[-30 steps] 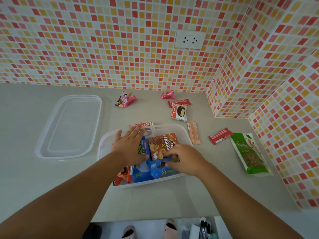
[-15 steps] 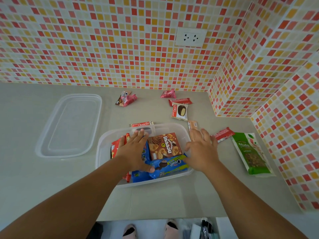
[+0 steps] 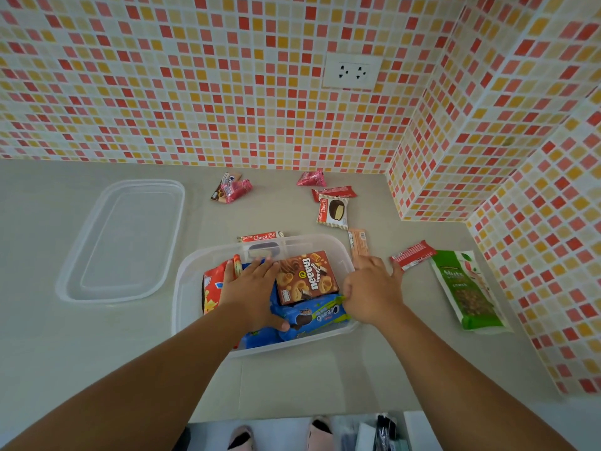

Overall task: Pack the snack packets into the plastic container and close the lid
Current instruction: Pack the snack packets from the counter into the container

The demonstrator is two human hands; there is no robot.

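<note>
**Both hands over the half-packed container, lid lying apart**

The grey countertop (image 3: 97,369) fills the middle of the frame. The clear lid (image 3: 125,242) lies flat at centre left, well apart from both hands. The clear plastic container (image 3: 195,271) sits at the centre, under the hands, holding a brown biscuit box (image 3: 305,278), a blue cream-biscuit packet (image 3: 312,315) below it and a red packet (image 3: 213,289) at its left side. The left hand (image 3: 250,291) lies flat inside the container, fingers straight, pressing on blue packets between the red packet and the brown box. The right hand (image 3: 370,291) hovers over the container's right rim with fingers loosely spread, its fingertips at a peach wafer bar (image 3: 357,244); whether it grips anything cannot be told. To the right lie a green nut snack bag (image 3: 465,288) and a red bar (image 3: 413,255). Above the container lie a Choco Pie packet (image 3: 333,211) and small pink wrappers (image 3: 310,179).
</note>
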